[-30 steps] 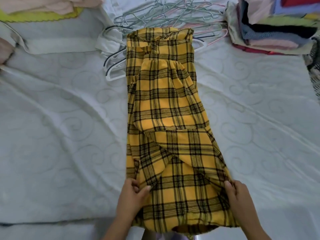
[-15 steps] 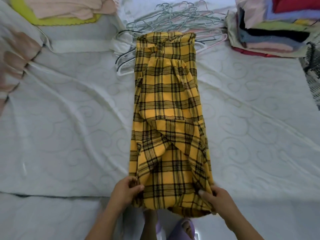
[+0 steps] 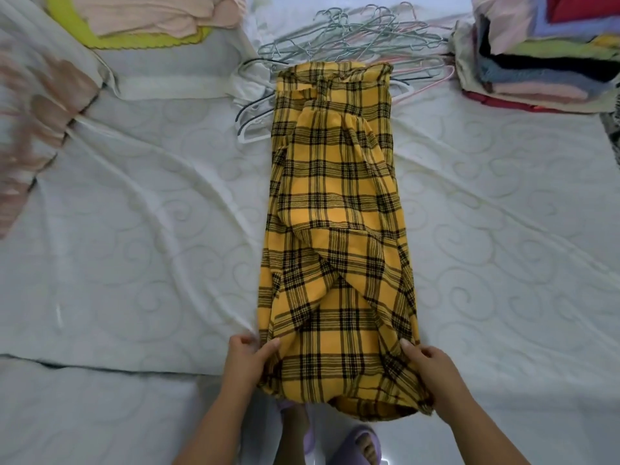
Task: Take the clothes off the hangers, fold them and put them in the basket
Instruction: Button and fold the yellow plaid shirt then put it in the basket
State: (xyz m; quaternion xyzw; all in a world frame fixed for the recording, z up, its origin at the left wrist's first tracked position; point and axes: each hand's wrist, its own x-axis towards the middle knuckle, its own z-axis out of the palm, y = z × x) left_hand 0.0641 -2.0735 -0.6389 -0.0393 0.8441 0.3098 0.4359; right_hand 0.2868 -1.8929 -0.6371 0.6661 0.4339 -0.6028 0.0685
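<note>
A yellow and black plaid garment (image 3: 335,209) lies on the white bed, folded into a long narrow strip that runs away from me. Its near end hangs a little over the bed's edge. My left hand (image 3: 246,357) pinches the near left corner, thumb on top of the cloth. My right hand (image 3: 427,364) grips the near right corner in the same way. A heap of empty wire and plastic hangers (image 3: 339,38) lies just beyond the far end of the garment.
A stack of folded clothes (image 3: 550,52) sits at the back right. Pink clothes in a yellow-rimmed basket (image 3: 67,25) are at the back left. A blurred pink and white cloth (image 3: 37,119) lies at the left. My slippered feet (image 3: 355,444) show below the bed edge.
Both hands keep hold of the near corners. The near end has been drawn slightly towards me over the bed's edge, and the view has shifted a little.
</note>
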